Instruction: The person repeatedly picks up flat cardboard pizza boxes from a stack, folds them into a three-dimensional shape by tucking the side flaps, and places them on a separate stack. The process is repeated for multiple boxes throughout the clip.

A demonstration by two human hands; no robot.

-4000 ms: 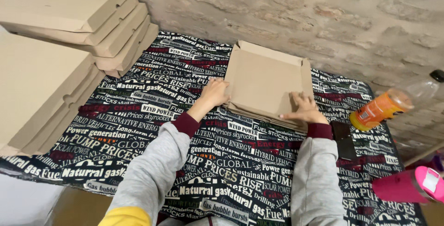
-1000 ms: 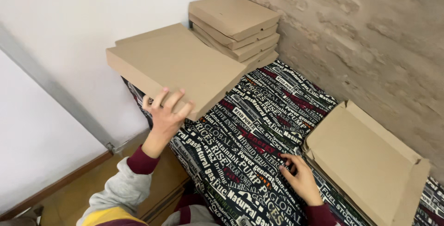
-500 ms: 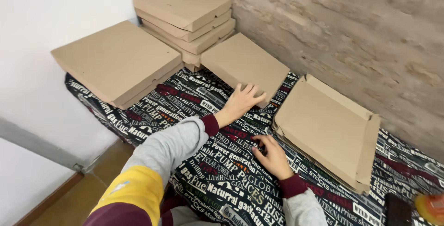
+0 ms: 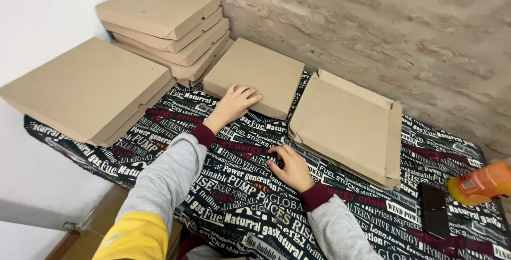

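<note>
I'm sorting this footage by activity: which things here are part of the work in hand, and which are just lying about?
In use:
left hand on closed flat brown cardboard box
right hand beside half-folded open cardboard box
stacks of finished boxes

Lying about:
orange plastic bottle
black phone

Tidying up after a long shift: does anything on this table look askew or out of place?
The back stack of closed boxes is uneven, its layers fanned out of line. The big box at left overhangs the table's edge. An orange bottle lies on its side.
</note>
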